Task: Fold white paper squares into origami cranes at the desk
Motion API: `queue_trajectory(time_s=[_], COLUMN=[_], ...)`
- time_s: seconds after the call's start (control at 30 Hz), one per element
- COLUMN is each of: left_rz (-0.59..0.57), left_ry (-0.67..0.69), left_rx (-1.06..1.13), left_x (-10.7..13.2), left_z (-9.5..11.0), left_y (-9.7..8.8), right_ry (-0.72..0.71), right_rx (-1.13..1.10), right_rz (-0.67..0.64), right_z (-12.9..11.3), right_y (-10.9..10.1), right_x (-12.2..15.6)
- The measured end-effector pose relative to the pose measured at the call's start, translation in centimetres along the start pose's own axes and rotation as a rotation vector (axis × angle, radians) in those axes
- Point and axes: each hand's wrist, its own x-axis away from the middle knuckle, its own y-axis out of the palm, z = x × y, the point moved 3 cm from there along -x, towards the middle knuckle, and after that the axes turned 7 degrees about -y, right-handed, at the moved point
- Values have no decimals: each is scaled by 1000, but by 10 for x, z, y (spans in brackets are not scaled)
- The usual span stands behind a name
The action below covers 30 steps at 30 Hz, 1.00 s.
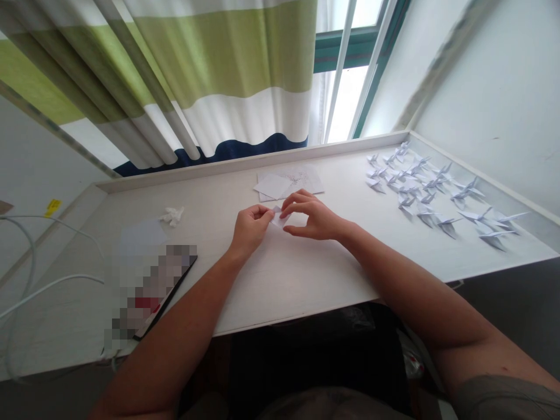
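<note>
A small folded piece of white paper (277, 219) is held just above the white table, pinched between the thumb and fingers of my left hand (250, 230). On its other side, my right hand (315, 219) has its thumb and fingers apart, with the fingertips at the paper's edge. Whether those fingertips touch the paper is hard to make out. Just beyond both hands lies a stack of white paper sheets (310, 179), with a smaller square sheet (275, 186) on top.
Many folded paper cranes (426, 216) stand at the table's right. On the left are a crumpled tissue (174, 216), a pale sheet (142, 237), a blurred-out device (160, 286) with a dark edge, and white cables (52, 293). A raised rim (258, 162) runs along the back.
</note>
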Motion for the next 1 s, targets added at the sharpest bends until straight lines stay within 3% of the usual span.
queue_trajectory(time_s=[0.13,0.23,0.4,0.67,0.83,1.0], left_rz=[44,61,42,100,-12,-101], left_ry=[94,134,150,130,57,113], left_rx=[-305,-417,-460,-310,-434,-522], left_x=[-5,-9,-10,-3,0,0], left_z=[-6,-11,-12,5,2,-3], left_y=[-3,-2,-2,-7,-3,-2], right_ry=[-3,-5,30,150,173,179], right_rx=[42,56,117,177,64,11], right_rz=[-227,-286,-282,-203,-258,-251], right_z=[3,7,6,3,11,17], right_y=[10,17,21,15,14,11], right_x=[2,3,3,1,3,4])
